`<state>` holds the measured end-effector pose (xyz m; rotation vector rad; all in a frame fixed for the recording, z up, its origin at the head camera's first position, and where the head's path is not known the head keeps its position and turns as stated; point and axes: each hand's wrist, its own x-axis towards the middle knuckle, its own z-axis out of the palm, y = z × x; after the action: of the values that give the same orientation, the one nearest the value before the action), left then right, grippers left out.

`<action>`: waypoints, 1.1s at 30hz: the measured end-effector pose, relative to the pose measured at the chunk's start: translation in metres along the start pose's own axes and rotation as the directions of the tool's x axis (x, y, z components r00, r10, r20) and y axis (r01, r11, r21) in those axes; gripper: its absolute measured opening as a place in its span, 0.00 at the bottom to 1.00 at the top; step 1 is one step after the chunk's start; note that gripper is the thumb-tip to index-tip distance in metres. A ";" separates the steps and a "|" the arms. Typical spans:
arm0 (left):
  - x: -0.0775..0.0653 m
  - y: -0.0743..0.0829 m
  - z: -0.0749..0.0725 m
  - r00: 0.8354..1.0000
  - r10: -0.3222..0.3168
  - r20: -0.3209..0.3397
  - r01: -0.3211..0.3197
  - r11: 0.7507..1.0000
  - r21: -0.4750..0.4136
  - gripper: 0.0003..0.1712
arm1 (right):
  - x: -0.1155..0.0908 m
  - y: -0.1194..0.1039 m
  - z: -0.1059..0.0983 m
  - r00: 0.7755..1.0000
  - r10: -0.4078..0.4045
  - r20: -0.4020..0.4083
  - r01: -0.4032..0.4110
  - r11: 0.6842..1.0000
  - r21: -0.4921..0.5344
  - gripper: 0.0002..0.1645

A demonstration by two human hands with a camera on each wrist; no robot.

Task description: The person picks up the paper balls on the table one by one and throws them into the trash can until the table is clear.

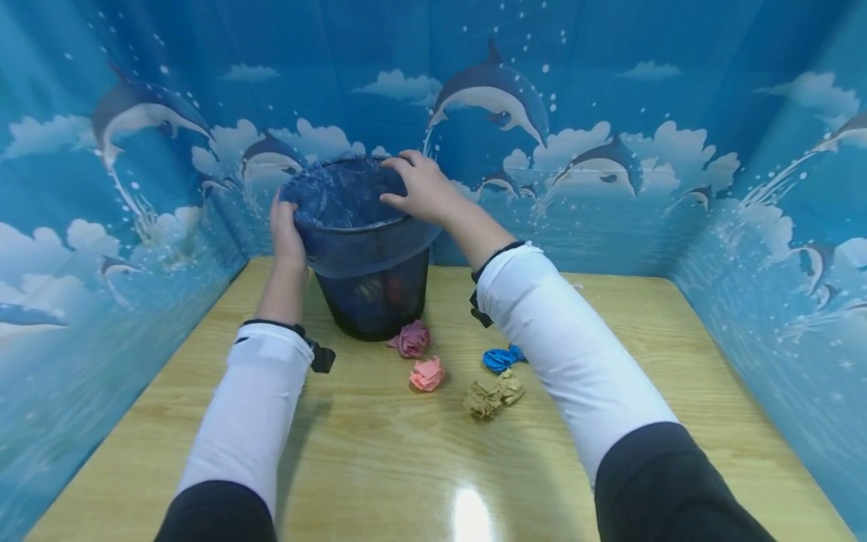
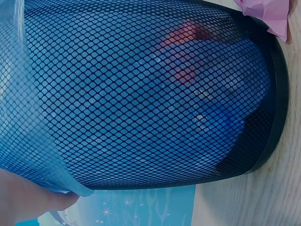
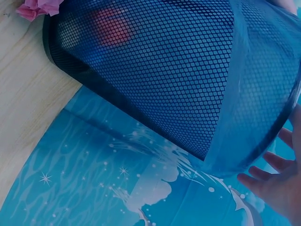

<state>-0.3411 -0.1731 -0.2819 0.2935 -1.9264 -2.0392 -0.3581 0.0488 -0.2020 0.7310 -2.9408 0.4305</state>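
A black mesh trash can (image 1: 372,301) stands on the table, lined with a thin blue plastic bag (image 1: 339,192) folded over its rim. Through the mesh in the left wrist view, a red crumpled shape (image 2: 186,70) shows low inside. My left hand (image 1: 287,233) grips the left side of the rim, thumb toward the opening and fingers largely hidden behind. At the right side, my right hand (image 1: 427,188) lies over the rim with fingers spread. The right wrist view shows its fingers (image 3: 277,162) loosely extended beside the bag-covered edge.
Crumpled paper balls lie on the wooden table (image 1: 379,459) in front of the can: a mauve ball (image 1: 412,339), a pink ball (image 1: 427,374), a blue twist (image 1: 501,359) and tan crumples (image 1: 484,399). A dolphin-print curtain (image 1: 582,226) surrounds the table's back and sides.
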 end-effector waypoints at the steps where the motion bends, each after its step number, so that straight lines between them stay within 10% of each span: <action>1: 0.000 0.000 0.000 1.000 -0.002 0.000 0.002 1.000 0.001 0.36 | 0.000 0.000 -0.001 1.000 0.009 0.005 -0.009 1.000 0.000 0.39; 33: 0.000 0.001 -0.001 1.000 0.014 0.004 -0.014 1.000 -0.014 0.36 | -0.024 0.050 -0.017 0.993 0.115 -0.009 -0.115 0.993 0.039 0.40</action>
<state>-0.3403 -0.1736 -0.2810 0.2724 -1.9100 -2.0454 -0.3600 0.1064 -0.2017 0.5630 -2.9816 0.4992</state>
